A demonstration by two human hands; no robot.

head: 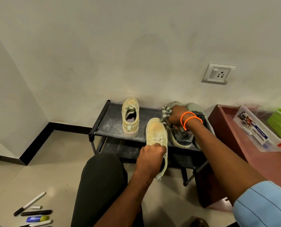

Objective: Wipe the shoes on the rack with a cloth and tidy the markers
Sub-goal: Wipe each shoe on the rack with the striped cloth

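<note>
Head view: left hand (150, 155) grips a pale shoe (156, 133) by its laces at the rack (110, 125); right hand (177, 116) clutches a striped cloth (166, 113) above a dark shoe (181, 138).

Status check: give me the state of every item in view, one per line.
Left hand: grips the lifted beige shoe.
Right hand: grips the cloth, over the dark shoes.
Second beige shoe: upright on the rack.
Markers: scattered on the floor.
Wall switch: position unclear.
</note>
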